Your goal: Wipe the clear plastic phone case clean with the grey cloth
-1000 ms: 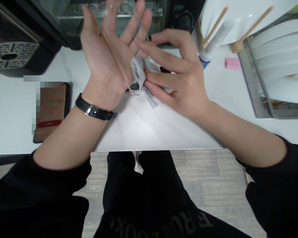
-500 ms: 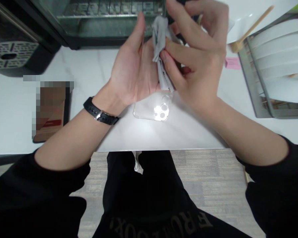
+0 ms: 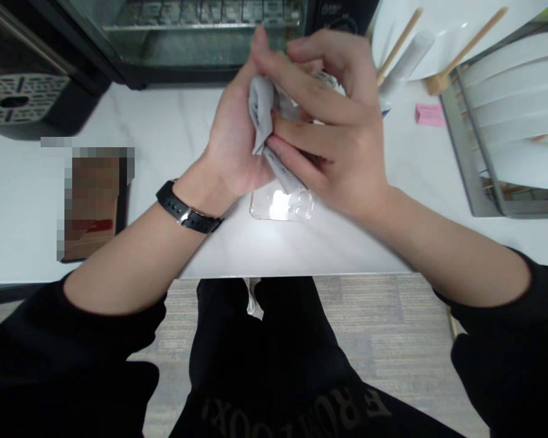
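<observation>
A clear phone case (image 3: 279, 204) lies across the palm of my left hand (image 3: 235, 143), its end with the camera cutouts sticking out below the hand. The left thumb points up along the side, and the left fingers are mostly hidden behind my right hand. Between the fingers of my right hand (image 3: 333, 121) is a bunched grey cloth (image 3: 261, 112), pressed against the case over the left palm. One tail of the cloth hangs down toward the cutouts.
A phone-like dark slab (image 3: 95, 207), partly pixelated, rests on the white counter (image 3: 347, 243) at left. A glass-fronted oven (image 3: 201, 55) stands behind my hands. At right are a pink piece (image 3: 429, 114), a wooden-handled brush (image 3: 466, 52) and a rack of white plates (image 3: 516, 109).
My right hand has moved left and down with the cloth, from the right part of the left palm toward the thumb side. The case has tilted slightly.
</observation>
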A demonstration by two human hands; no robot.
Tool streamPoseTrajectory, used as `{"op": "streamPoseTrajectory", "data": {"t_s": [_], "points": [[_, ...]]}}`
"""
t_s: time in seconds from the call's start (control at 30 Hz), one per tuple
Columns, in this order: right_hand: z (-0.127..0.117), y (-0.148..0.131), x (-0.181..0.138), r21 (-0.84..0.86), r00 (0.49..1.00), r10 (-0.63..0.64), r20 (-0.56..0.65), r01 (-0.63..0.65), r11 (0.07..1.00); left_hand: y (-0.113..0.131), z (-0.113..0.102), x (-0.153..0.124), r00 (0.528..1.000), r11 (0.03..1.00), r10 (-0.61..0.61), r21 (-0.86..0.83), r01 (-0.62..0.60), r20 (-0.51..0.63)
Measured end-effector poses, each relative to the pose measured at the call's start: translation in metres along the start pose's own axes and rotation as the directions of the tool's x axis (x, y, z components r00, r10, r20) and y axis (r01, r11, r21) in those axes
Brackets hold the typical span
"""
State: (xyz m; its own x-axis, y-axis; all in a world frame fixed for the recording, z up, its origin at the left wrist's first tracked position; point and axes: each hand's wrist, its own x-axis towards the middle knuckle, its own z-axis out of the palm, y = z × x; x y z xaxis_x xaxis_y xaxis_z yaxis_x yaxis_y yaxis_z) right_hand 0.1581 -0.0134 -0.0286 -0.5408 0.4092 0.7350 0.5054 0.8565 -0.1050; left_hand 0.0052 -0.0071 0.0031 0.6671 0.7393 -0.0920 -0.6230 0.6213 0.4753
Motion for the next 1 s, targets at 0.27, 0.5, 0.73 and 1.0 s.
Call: {"op": "streamPoseTrajectory", "data": {"t_s": [0.27,0.5,0.73,1.0], "points": [[0.009,0.000,-0.004,0.075,0.993,-0.118,-0.005,0.118,0.990,0.016,-0.001,-0.008,0.935,0.922,0.317,0.282,-0.264,-0.161],[0.005,0.010,-0.002,0.010,0.993,-0.116,-0.027,0.117,0.993,0.019,0.000,-0.007,0.934,0.916,0.313,0.314,-0.250,-0.170],[0.010,0.024,-0.004,-0.109,0.970,-0.111,-0.219,0.088,0.990,0.014,0.010,-0.006,0.971,0.949,0.194,0.277,-0.151,-0.136],[0.010,0.042,-0.005,-0.232,0.973,-0.011,-0.233,-0.044,0.972,0.005,-0.009,0.003,0.993,0.938,-0.043,0.339,0.077,-0.107]]}}
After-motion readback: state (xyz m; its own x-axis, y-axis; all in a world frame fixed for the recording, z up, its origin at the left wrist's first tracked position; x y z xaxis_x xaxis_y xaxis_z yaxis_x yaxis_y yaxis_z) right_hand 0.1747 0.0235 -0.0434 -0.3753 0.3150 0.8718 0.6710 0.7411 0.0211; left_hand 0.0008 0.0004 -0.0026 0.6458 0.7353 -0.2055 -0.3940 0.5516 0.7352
